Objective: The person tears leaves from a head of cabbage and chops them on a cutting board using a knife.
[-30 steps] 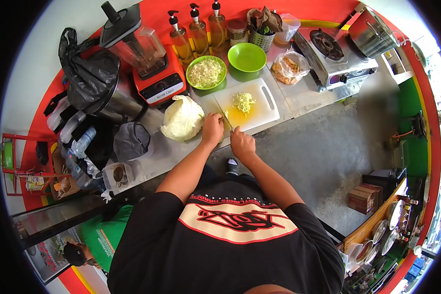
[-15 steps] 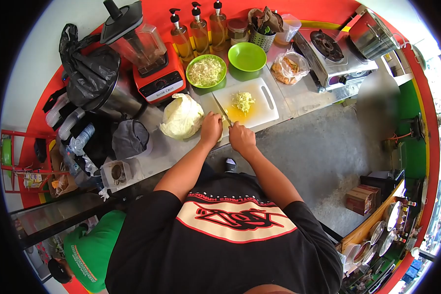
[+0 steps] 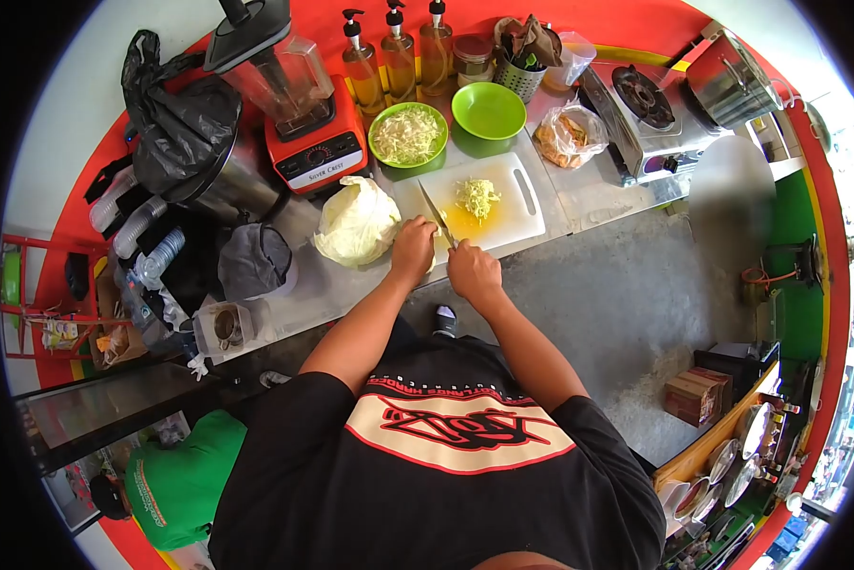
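Observation:
My right hand (image 3: 474, 272) is closed around the handle of a knife (image 3: 434, 204), whose blade points away over the left part of a white cutting board (image 3: 514, 226). Beside the blade, my left hand (image 3: 414, 247) has its fingers curled at the board's near left edge; what they hold is mostly hidden. A small heap of shredded cabbage (image 3: 477, 198) lies on the board, right of the blade. Left of my left hand sits a cabbage head (image 3: 357, 224). Behind the board, a green bowl (image 3: 381, 161) holds more shreds, next to another green bowl (image 3: 489, 110).
A red blender (image 3: 319, 142) and several pump bottles (image 3: 400, 65) stand at the back. A bag of orange-brown food (image 3: 569, 136) lies near the gas stove (image 3: 642, 100). At left are a black plastic bag (image 3: 182, 119) and a clear container (image 3: 224, 328). A person in green (image 3: 185, 480) is at lower left.
The view has shifted slightly, so most counter things sit a little further right. Both hands stay at the board's near left edge, the knife still in my right hand.

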A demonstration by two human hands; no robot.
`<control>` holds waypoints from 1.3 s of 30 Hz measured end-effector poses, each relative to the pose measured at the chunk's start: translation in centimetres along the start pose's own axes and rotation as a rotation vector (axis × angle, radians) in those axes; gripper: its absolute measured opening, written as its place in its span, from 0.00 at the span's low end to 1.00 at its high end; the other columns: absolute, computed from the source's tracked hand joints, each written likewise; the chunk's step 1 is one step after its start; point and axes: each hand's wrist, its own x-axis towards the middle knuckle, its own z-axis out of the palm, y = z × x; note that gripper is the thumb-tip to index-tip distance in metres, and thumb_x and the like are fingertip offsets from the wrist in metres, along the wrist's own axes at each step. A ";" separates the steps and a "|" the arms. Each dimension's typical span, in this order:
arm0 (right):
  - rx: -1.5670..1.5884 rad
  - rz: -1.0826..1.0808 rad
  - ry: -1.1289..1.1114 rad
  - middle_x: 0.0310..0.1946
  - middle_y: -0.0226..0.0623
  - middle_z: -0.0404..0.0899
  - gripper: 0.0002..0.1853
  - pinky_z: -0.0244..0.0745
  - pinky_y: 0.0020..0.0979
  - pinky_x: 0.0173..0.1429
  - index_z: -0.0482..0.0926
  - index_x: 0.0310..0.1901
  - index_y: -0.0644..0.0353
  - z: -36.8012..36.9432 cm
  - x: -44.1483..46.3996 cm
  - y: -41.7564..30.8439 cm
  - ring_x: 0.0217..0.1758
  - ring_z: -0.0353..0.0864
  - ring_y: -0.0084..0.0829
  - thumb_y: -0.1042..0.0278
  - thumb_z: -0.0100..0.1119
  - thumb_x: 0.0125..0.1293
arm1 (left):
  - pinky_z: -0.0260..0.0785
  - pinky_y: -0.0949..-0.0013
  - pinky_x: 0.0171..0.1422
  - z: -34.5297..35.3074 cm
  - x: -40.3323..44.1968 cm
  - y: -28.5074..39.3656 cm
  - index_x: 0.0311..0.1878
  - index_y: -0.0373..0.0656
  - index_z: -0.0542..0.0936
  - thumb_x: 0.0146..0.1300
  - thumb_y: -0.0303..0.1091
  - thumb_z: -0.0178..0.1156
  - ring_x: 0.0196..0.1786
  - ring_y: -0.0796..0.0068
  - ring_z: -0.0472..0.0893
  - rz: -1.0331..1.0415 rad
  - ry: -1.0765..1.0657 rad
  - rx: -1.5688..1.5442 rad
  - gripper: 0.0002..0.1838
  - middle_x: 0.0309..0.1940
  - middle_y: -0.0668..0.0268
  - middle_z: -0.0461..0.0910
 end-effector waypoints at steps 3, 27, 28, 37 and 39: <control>0.006 0.065 -0.012 0.34 0.54 0.87 0.19 0.84 0.50 0.47 0.76 0.43 0.64 1.9 -1.0 -0.5 0.40 0.90 0.55 0.52 0.52 0.78 | 0.74 0.51 0.51 0.1 0.2 -0.3 0.36 0.38 0.84 0.60 0.20 0.57 0.46 0.48 0.80 0.025 0.006 -0.015 0.07 0.37 0.56 0.80; -0.038 0.036 -0.008 0.33 0.54 0.87 0.19 0.84 0.51 0.45 0.76 0.46 0.64 -0.8 -2.0 3.2 0.38 0.90 0.53 0.52 0.53 0.77 | 0.76 0.52 0.51 0.3 2.7 -0.7 0.38 0.37 0.84 0.57 0.20 0.60 0.46 0.47 0.82 0.060 -0.077 -0.069 0.07 0.38 0.55 0.83; -0.024 0.062 -0.008 0.34 0.54 0.88 0.19 0.83 0.51 0.46 0.76 0.46 0.64 -0.8 -2.3 3.3 0.38 0.90 0.54 0.51 0.53 0.77 | 0.76 0.52 0.51 0.4 2.7 -0.7 0.38 0.37 0.84 0.57 0.20 0.60 0.46 0.47 0.82 0.061 -0.076 -0.072 0.07 0.38 0.55 0.83; -0.033 0.049 0.035 0.31 0.55 0.87 0.18 0.83 0.50 0.44 0.75 0.43 0.62 0.5 -2.2 3.4 0.37 0.89 0.54 0.52 0.52 0.78 | 0.76 0.54 0.58 0.8 3.4 -0.9 0.39 0.37 0.87 0.57 0.21 0.62 0.50 0.50 0.82 0.128 -0.138 -0.064 0.08 0.43 0.57 0.85; -0.028 0.062 0.029 0.31 0.54 0.87 0.18 0.83 0.50 0.44 0.75 0.43 0.62 1.3 -1.7 3.0 0.37 0.90 0.53 0.52 0.52 0.78 | 0.76 0.54 0.58 0.6 3.5 -0.7 0.39 0.37 0.87 0.57 0.21 0.62 0.51 0.51 0.82 0.140 -0.132 -0.087 0.08 0.42 0.57 0.85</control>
